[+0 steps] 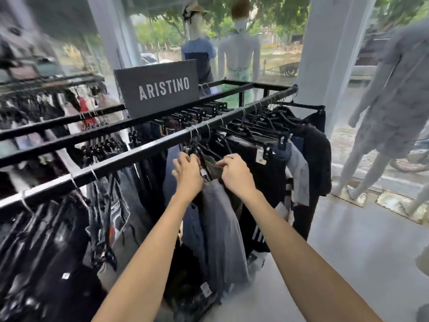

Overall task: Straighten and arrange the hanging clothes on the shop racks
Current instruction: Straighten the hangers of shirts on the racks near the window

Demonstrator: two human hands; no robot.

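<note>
Hands, close together under rail [139, 151]: left hand [188, 174] grips hangers [197, 150], right hand [236, 174] pinches garment [219, 210] top. Advised: level it, then space hangers evenly.

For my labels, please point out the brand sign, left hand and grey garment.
brand sign [160, 88], head view, lettered face.
left hand [187, 175], head view, back of hand.
grey garment [221, 228], head view, front cloth.
</note>
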